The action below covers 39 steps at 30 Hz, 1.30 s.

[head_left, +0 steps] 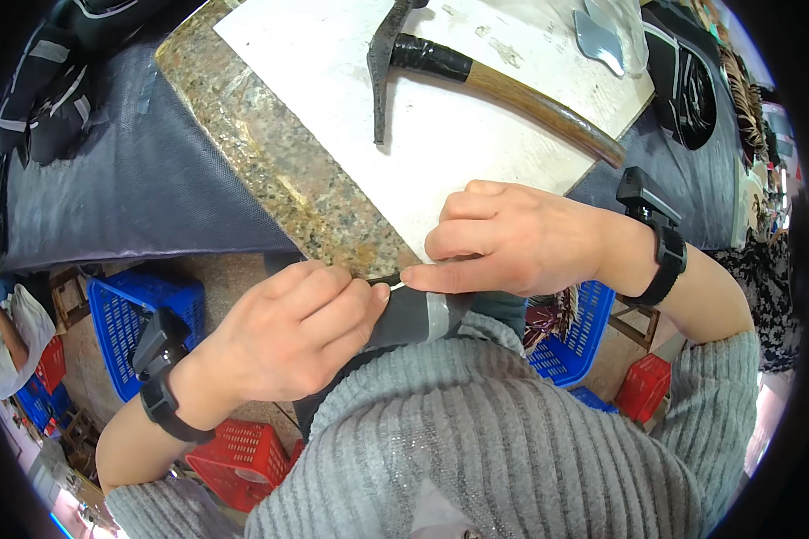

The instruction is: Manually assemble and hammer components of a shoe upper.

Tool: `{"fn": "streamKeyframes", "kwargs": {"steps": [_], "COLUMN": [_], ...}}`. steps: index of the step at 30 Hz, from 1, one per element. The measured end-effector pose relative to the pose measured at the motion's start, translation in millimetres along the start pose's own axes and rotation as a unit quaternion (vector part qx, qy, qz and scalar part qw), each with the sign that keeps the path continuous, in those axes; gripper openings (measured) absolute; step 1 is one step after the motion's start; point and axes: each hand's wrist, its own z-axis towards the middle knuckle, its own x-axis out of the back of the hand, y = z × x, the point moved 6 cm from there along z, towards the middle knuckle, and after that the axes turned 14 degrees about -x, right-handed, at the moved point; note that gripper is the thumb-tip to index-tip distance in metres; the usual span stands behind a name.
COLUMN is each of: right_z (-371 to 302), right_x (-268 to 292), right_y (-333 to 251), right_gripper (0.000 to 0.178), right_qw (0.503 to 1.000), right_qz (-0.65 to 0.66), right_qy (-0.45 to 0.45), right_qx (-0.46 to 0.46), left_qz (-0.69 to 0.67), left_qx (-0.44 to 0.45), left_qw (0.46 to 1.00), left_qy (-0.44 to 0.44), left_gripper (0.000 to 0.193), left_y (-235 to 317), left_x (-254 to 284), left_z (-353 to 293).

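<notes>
My left hand (pixel 301 328) and my right hand (pixel 512 238) meet at the near corner of a speckled granite slab (pixel 283 153). Between them they pinch the edge of a dark, flexible piece with a grey band (pixel 404 322), which hangs below the slab's corner toward my lap. A thin pale line shows along the pinched edge. The left fingers are curled in with the thumb pressed against them. On the right, the thumb lies along the edge and the other fingers are folded, hiding the grip. A hammer (pixel 512 99) with a wooden handle lies beyond my hands.
A white board (pixel 324 81) covers much of the slab. Black pieces with grey strips (pixel 49 99) lie far left, another black piece (pixel 683 85) far right, beside a clear plastic bag (pixel 634 40). Blue baskets (pixel 121 337) and red baskets (pixel 243 454) stand below the table.
</notes>
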Motion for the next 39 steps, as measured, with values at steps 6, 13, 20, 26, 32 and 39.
{"fn": "streamKeyframes", "kwargs": {"steps": [6, 13, 20, 26, 32, 39], "right_z": [0.5, 1.3, -2.6, -6.6, -9.0, -9.7], "right_x": [2.0, 0.7, -2.9, -1.5, -4.3, -4.1], "right_y": [-4.7, -8.2, -3.7, -3.1, -3.3, -3.9], "right_gripper": [0.031, 0.033, 0.034, 0.033, 0.029, 0.029], "right_qw": [1.000, 0.998, 1.000, 0.998, 0.996, 0.996], "right_qz": [-0.018, -0.043, -0.016, -0.018, -0.019, -0.024], "right_qy": [-0.001, -0.036, 0.016, 0.050, 0.073, 0.076], "right_qx": [0.009, -0.005, 0.009, 0.033, 0.052, 0.051], "left_qz": [0.074, 0.015, -0.013, 0.110, 0.184, 0.198], "left_qx": [0.015, 0.107, 0.170, 0.163, 0.156, 0.172], "left_qw": [0.997, 0.994, 0.978, 0.978, 0.945, 0.959], "left_qy": [0.005, 0.029, 0.124, -0.067, -0.222, -0.106], "left_gripper": [0.051, 0.035, 0.030, 0.012, 0.011, 0.013], "left_y": [11.9, 6.9, -0.6, 9.7, 16.7, 11.4], "left_x": [-6.7, -0.5, 8.0, -5.8, -17.0, -9.1], "left_z": [-3.1, -1.4, 1.3, 37.7, 55.9, 39.0]}}
